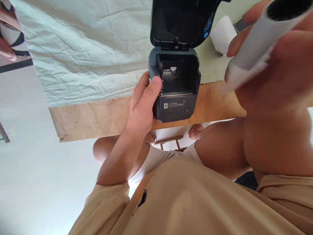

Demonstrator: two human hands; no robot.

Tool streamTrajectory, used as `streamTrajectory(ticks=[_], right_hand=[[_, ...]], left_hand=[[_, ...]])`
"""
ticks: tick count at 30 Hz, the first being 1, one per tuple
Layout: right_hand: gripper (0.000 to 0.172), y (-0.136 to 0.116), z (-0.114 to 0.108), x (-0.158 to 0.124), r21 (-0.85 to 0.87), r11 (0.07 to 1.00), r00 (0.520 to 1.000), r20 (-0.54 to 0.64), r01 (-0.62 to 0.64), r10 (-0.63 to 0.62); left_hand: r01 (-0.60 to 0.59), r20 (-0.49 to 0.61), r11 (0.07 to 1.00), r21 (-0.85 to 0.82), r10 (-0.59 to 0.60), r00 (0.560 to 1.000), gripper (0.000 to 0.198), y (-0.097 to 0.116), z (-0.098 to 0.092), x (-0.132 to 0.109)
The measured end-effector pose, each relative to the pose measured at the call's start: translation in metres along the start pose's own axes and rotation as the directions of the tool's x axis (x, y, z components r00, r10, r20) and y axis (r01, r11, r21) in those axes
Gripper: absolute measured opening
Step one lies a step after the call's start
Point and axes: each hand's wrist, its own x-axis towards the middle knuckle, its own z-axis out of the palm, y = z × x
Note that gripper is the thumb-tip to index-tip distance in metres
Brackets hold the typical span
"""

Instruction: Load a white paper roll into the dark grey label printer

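Note:
A dark grey label printer [174, 88] stands at the near edge of the table with its lid [181, 23] flipped up and its paper bay bare. My left hand [143, 102] wraps round the printer's left side, thumb on its top corner. My right hand [276, 62] is raised close to the camera, fingers closed round a white paper roll [256, 45] with a dark core, up and to the right of the printer.
A crumpled white cloth [85, 49] covers the wooden tabletop [97, 117]. A white paper piece [223, 34] lies behind the printer at right. Another person's fingers [8, 36] show at the far left edge. My knees are under the table.

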Motion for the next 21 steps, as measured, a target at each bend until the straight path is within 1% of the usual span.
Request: streamTrajectory(ticks=[1, 2, 3, 5, 6, 8, 10, 12, 13, 16, 17, 18, 19, 20, 21], right_hand=[[0.052, 0.009, 0.005, 0.001, 0.067, 0.998, 0.996, -0.092, 0.015, -0.009], [0.047, 0.018, 0.010, 0.002, 0.206, 0.979, 0.991, -0.133, 0.010, 0.018], [0.046, 0.024, 0.014, 0.001, 0.248, 0.969, 0.982, -0.183, -0.009, 0.056], [0.039, 0.029, 0.018, 0.000, 0.163, 0.986, 0.988, -0.139, -0.037, 0.060], [0.035, 0.029, 0.018, -0.001, 0.072, 0.997, 0.992, -0.121, -0.026, 0.035], [0.031, 0.026, 0.016, -0.004, -0.105, 0.993, 0.992, -0.105, 0.053, -0.064], [0.031, 0.024, 0.012, -0.005, -0.198, 0.973, 0.984, -0.104, 0.122, -0.145], [0.029, 0.025, 0.011, -0.006, -0.207, 0.969, 0.983, -0.090, 0.137, -0.158], [0.032, 0.027, 0.011, -0.007, -0.202, 0.972, 0.988, -0.071, 0.121, -0.137], [0.050, 0.033, 0.012, -0.008, -0.238, 0.971, 0.999, 0.009, 0.035, -0.034], [0.054, 0.034, 0.012, -0.009, -0.250, 0.968, 0.999, 0.027, 0.029, -0.023], [0.056, 0.034, 0.013, -0.009, -0.247, 0.968, 0.999, 0.041, 0.043, -0.034], [0.056, 0.033, 0.013, -0.009, -0.223, 0.972, 0.997, 0.041, 0.078, -0.071], [0.055, 0.032, 0.012, -0.008, -0.186, 0.973, 0.991, 0.020, 0.133, -0.131], [0.050, 0.032, 0.012, -0.007, -0.147, 0.968, 0.977, -0.028, 0.204, -0.210]], left_hand=[[0.011, -0.010, 1.000, -0.023, -0.011, 1.000, 0.049, 0.001, 0.004, 0.002], [0.023, -0.012, 0.999, -0.040, -0.023, 1.000, 0.048, 0.002, 0.006, 0.004], [0.035, -0.009, 0.998, -0.053, -0.036, 0.999, 0.048, 0.002, 0.009, 0.004], [0.057, 0.001, 0.996, -0.070, -0.058, 0.998, 0.048, -0.001, 0.010, 0.001], [0.063, 0.003, 0.995, -0.078, -0.063, 0.998, 0.047, -0.003, 0.009, -0.002], [0.052, 0.000, 0.994, -0.100, -0.052, 0.999, 0.044, -0.007, 0.004, -0.008], [0.027, -0.003, 0.992, -0.125, -0.028, 1.000, 0.038, -0.012, -0.003, -0.013], [0.003, -0.002, 0.991, -0.132, -0.003, 1.000, 0.032, -0.015, -0.009, -0.014], [-0.006, -0.001, 0.992, -0.129, 0.006, 1.000, 0.031, -0.017, -0.011, -0.014], [-0.034, -0.008, 0.990, -0.138, 0.033, 0.999, 0.037, -0.020, -0.013, -0.012], [-0.036, -0.009, 0.990, -0.138, 0.035, 0.999, 0.038, -0.021, -0.012, -0.012], [-0.034, -0.011, 0.989, -0.143, 0.033, 0.999, 0.038, -0.022, -0.012, -0.012], [-0.035, -0.006, 0.988, -0.148, 0.035, 0.999, 0.039, -0.023, -0.012, -0.012], [-0.037, 0.006, 0.988, -0.152, 0.038, 0.999, 0.041, -0.023, -0.012, -0.012], [-0.042, 0.011, 0.986, -0.160, 0.044, 0.999, 0.043, -0.024, -0.012, -0.012]])
